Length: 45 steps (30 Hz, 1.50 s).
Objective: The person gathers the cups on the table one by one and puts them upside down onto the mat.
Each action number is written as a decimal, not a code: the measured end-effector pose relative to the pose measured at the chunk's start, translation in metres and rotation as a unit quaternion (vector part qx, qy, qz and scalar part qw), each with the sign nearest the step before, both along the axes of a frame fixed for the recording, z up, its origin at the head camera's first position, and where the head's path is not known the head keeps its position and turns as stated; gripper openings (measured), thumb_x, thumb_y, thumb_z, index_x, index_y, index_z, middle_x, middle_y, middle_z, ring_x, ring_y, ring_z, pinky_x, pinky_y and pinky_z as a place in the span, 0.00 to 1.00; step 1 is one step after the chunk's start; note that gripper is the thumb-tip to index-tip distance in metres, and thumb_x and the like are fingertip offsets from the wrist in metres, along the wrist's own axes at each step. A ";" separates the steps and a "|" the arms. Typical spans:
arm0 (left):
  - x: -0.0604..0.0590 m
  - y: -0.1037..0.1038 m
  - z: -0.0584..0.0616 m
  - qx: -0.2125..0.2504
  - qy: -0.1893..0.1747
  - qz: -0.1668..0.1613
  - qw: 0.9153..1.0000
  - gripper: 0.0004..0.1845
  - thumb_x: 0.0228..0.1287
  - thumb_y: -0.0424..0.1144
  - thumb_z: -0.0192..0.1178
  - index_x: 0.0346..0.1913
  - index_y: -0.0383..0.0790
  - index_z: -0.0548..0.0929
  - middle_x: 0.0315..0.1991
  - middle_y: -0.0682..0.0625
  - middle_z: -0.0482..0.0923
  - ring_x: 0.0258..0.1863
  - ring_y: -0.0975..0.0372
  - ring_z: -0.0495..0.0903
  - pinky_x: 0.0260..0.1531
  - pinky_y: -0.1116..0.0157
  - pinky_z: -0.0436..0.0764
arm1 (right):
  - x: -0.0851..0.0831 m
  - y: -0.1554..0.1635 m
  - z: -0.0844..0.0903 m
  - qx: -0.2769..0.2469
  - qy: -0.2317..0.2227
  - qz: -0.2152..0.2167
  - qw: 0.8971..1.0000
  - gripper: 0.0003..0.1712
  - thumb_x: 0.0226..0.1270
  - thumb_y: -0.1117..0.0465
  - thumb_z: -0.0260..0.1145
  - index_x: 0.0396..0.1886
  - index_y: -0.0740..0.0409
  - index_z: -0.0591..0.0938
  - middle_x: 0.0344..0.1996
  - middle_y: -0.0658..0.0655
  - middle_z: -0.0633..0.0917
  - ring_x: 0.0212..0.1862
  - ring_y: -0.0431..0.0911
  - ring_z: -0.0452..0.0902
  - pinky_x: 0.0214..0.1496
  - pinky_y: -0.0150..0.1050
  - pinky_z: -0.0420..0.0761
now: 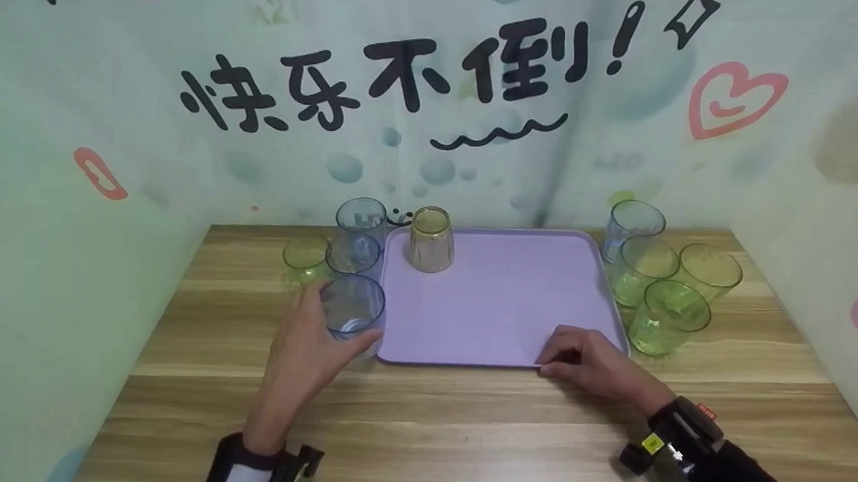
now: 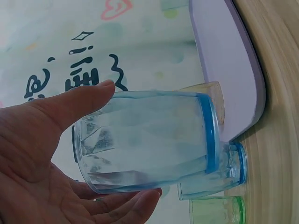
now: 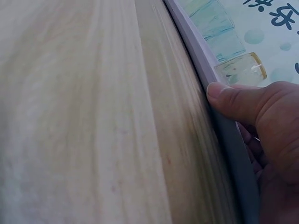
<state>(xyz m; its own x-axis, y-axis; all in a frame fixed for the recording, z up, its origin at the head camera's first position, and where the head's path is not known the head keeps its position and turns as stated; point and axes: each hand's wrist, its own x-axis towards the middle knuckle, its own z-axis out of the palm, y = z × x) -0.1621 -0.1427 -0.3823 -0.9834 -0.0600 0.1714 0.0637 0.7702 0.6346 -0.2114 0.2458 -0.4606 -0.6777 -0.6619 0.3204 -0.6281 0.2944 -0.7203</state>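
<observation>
My left hand (image 1: 306, 360) holds a clear blue glass (image 1: 353, 307) by its sides, thumb on one side and fingers on the other. The left wrist view shows its thick blue base towards the table, so the glass (image 2: 145, 140) is upright. It is at the left edge of the lavender tray (image 1: 507, 298). My right hand (image 1: 600, 363) pinches the tray's front rim near the right corner, its thumb on the outer face in the right wrist view. On the tray's back left stands an amber glass (image 1: 432, 241), upside down.
Behind the held glass stand two blue glasses (image 1: 361, 218) and a green glass (image 1: 305, 256). Right of the tray is a cluster of green, yellowish and blue glasses (image 1: 670, 315). A printed backdrop (image 1: 477, 177) rises behind the wooden table (image 1: 462, 437).
</observation>
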 end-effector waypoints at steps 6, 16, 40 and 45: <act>0.001 0.009 -0.001 0.021 -0.030 -0.008 0.999 0.55 0.41 0.66 0.68 0.67 0.38 0.57 0.61 0.39 0.64 0.56 0.48 0.68 0.51 0.49 0.70 | -0.001 0.000 0.000 0.022 -0.019 -0.016 0.999 0.09 0.52 0.72 0.70 0.34 0.59 0.84 0.33 0.56 0.82 0.37 0.51 0.77 0.42 0.40 0.74; -0.003 0.027 -0.006 0.060 -0.030 -0.017 0.998 0.54 0.38 0.67 0.68 0.65 0.42 0.60 0.61 0.44 0.65 0.57 0.52 0.68 0.53 0.51 0.69 | -0.014 0.010 -0.020 0.062 -0.052 -0.034 0.996 0.09 0.54 0.60 0.72 0.36 0.50 0.84 0.35 0.47 0.81 0.37 0.43 0.76 0.40 0.39 0.74; -0.019 0.055 -0.025 0.320 -0.021 -0.041 0.946 0.48 0.43 0.53 0.73 0.64 0.37 0.61 0.56 0.45 0.71 0.52 0.55 0.73 0.46 0.60 0.76 | -0.019 -0.020 -0.011 -0.146 -0.193 -0.046 0.969 0.21 0.64 0.66 0.62 0.55 0.68 0.72 0.49 0.72 0.75 0.44 0.65 0.74 0.44 0.53 0.76; -0.021 0.063 -0.030 0.407 -0.034 -0.065 0.910 0.45 0.48 0.47 0.72 0.65 0.34 0.58 0.57 0.41 0.69 0.54 0.52 0.72 0.48 0.60 0.75 | -0.019 -0.033 -0.010 -0.207 -0.218 -0.051 0.952 0.22 0.67 0.65 0.60 0.59 0.65 0.70 0.54 0.73 0.72 0.52 0.65 0.71 0.50 0.55 0.72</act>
<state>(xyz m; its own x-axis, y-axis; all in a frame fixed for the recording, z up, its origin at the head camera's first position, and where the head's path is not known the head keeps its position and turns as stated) -0.1833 -0.0798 -0.4123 -0.9979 -0.0231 0.0603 0.0596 0.0314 0.9977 -0.2307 0.2129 -0.4708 -0.8598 -0.4635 0.2141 -0.2268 -0.0289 -0.9735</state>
